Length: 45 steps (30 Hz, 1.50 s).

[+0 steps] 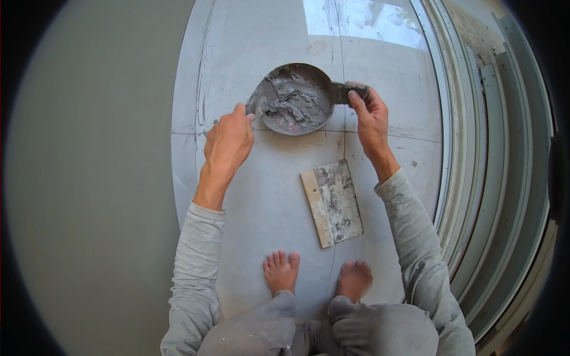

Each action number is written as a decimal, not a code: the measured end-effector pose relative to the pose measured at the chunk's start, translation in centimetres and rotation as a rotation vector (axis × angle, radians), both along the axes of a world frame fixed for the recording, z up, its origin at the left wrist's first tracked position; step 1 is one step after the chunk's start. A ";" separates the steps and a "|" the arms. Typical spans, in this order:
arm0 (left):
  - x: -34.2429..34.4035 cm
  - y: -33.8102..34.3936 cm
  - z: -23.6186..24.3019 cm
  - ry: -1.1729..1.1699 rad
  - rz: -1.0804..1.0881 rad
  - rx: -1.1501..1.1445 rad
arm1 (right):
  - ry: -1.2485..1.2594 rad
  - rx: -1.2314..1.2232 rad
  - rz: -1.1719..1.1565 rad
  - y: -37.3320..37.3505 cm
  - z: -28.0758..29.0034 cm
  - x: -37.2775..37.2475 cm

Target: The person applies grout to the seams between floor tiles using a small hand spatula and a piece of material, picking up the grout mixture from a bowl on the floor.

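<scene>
OK, my right hand grips the pan handle; pan, grey paste inside, is just left of it. My left hand clenches a scraper, blade at the paste.

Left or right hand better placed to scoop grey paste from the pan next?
Probably the left hand: it grips the scraper, which reaches the paste. The right hand holds the pan by its handle.

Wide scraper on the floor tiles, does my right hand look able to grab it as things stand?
Probably not right now: your right hand is holding the pan handle. Otherwise the way looks free; nothing covers the wide scraper or seems to stand between it and that hand.
</scene>
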<state>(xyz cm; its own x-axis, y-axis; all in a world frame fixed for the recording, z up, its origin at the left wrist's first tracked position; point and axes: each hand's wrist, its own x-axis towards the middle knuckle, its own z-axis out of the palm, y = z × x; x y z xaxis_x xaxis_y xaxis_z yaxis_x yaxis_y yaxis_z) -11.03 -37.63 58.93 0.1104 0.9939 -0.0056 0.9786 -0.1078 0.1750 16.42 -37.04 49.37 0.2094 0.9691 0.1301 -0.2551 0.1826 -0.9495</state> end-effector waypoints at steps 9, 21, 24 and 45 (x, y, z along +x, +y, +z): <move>1.0 5.6 -2.5 0.322 -0.249 0.181 | -0.286 0.133 -0.207 6.8 -2.9 -3.5; 0.8 1.1 -2.2 0.295 -0.375 0.046 | -0.503 0.115 -0.429 6.1 -3.3 -4.8; 0.7 -0.9 -1.6 0.244 -0.378 -0.054 | -0.477 0.102 -0.403 5.8 -2.7 -4.8; 3.0 -14.1 -1.9 -0.577 -0.181 0.157 | 0.441 -0.524 0.218 -10.6 6.3 -4.4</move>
